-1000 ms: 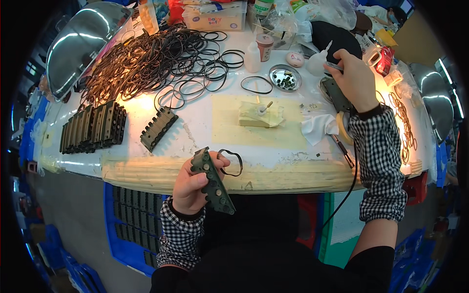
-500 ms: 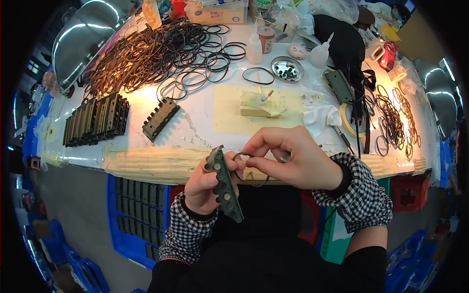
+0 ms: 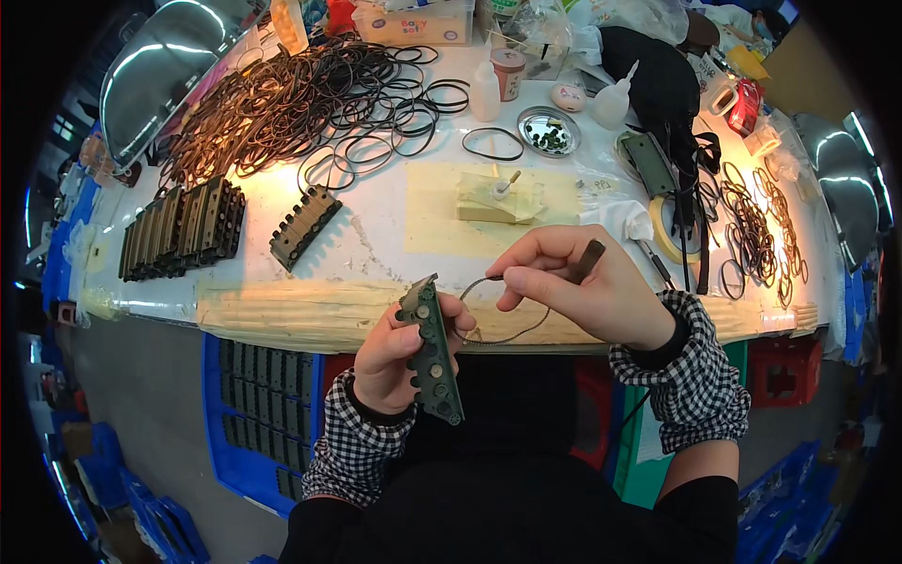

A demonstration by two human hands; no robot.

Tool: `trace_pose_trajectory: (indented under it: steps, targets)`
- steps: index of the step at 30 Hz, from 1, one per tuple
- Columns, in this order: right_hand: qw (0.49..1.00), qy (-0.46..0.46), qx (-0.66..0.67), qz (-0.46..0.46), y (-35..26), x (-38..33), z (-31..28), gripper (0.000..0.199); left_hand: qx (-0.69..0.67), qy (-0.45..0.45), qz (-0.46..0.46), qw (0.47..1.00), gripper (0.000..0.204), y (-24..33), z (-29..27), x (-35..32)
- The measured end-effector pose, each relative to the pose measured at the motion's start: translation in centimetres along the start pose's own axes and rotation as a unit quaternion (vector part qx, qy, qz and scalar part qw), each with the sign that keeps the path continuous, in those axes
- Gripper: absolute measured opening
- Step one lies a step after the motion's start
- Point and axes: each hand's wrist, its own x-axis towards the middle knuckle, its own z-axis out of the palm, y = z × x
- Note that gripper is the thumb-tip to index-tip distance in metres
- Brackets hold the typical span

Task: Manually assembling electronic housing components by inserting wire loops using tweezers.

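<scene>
A dark green toy tank hull (image 3: pixel 435 357) with round wheels along its side is gripped, tilted upright, by my left hand (image 3: pixel 383 355). Between the thumb and fingertips of my right hand (image 3: pixel 597 296) is a thin black ribbed track loop (image 3: pixel 528 330). The loop hangs in a wide curve toward the left fingers, whose hold on its near end is partly hidden behind the hull. A short dark handle (image 3: pixel 590 258) also pokes up from my right hand; its other end cannot be seen. Both hands are just over the table's front edge.
A big tangle of track loops (image 3: pixel 254 113) lies back left, with stacked hulls (image 3: pixel 183 230) and a single hull (image 3: pixel 305 226) nearer. A taped block (image 3: pixel 498 205), a dish of small parts (image 3: pixel 548 132) and squeeze bottles (image 3: pixel 614 101) stand mid-table. Below left is a blue tray (image 3: pixel 218 423).
My right hand has moved right and slightly up, drawing the track loop wider. The dark handle in that hand has come into clearer view. My left hand and the hull stay nearly still.
</scene>
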Motion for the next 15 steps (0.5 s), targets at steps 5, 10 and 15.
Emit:
trace_pose_trajectory:
  steps: [5, 10, 15]
  targets:
    - [0.999, -0.015, 0.008, 0.04, -1.4, -0.5, -0.5, 0.031, 0.002, -0.021, -0.013, 1.0, 0.044, 0.2, -0.3, 0.5]
    - [0.999, 0.005, 0.032, 0.002, -1.7, -1.0, -0.4, 0.04, 0.155, 0.048, 0.079, 0.984, 0.04, 0.0, 1.9, 1.0]
    - [0.998, -0.026, 0.059, -0.003, -2.3, -1.6, 0.1, 0.038, 0.206, -0.009, 0.059, 0.977, 0.039, 0.6, 1.6, 0.5]
